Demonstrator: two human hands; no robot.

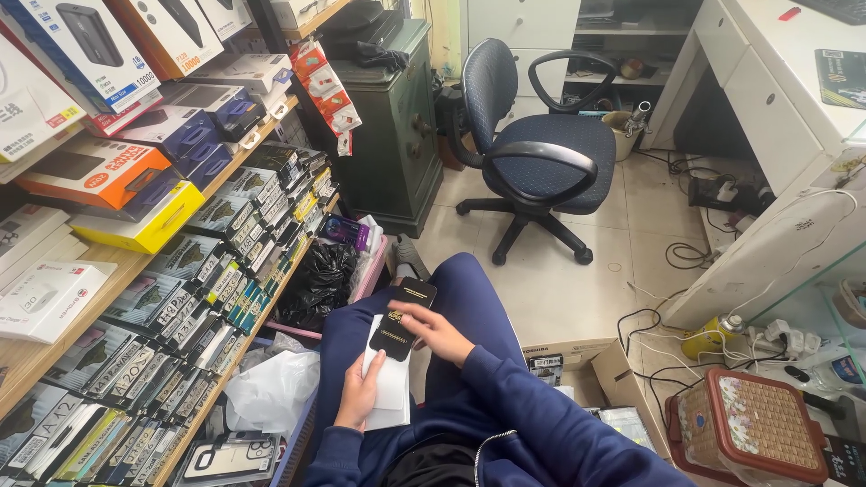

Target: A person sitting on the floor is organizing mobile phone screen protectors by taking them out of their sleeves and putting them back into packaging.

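hands: 2, left hand (359, 395), right hand (436, 330)
black flat packs in hand: 2, black pack (403, 317)
white flat packs: 1, white pack (391, 383)
office chairs: 1, office chair (534, 155)
green safes: 1, safe (394, 135)
woven baskets: 1, basket (753, 431)
yellow boxes on shelf: 1, yellow box (140, 227)
orange boxes on shelf: 1, orange box (90, 171)

Both hands (397, 365) curled, fingers gripping, above lap.

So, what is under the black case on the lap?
Under the black case lies a white stack, held by the left hand. The right hand covers part of the case; the stack's underside is hidden.
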